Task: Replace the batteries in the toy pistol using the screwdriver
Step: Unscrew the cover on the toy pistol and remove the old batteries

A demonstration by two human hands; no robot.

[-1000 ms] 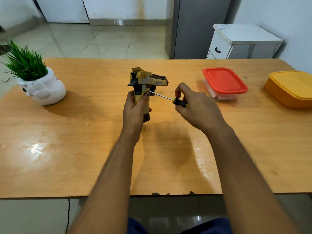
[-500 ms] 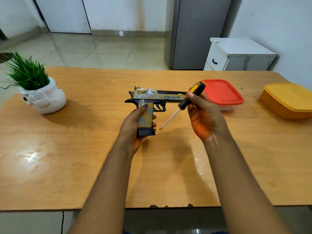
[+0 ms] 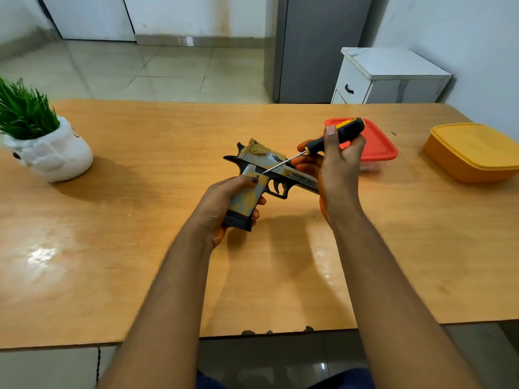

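Note:
The yellow-and-grey toy pistol [image 3: 259, 171] is held just above the wooden table [image 3: 140, 234], its barrel pointing right and partly hidden behind my right hand. My left hand [image 3: 224, 206] grips the pistol's handle from the left, thumb lying across its side. My right hand [image 3: 334, 167] grips the black-and-yellow handle of the screwdriver [image 3: 334, 137]. The thin metal shaft slants down to the left, and its tip touches the top of the pistol's grip panel, just above my left thumb.
A red-lidded container [image 3: 376, 147] sits behind my right hand, and a yellow lidded box [image 3: 474, 150] lies at the far right. A white pot with green grass [image 3: 47, 153] stands at the left edge. Beyond the table are a white cabinet [image 3: 390, 77] and tiled floor.
The pistol was turned from facing away to side-on, barrel right. My right hand flipped the screwdriver and brought its tip onto the grip panel. The view has shifted slightly.

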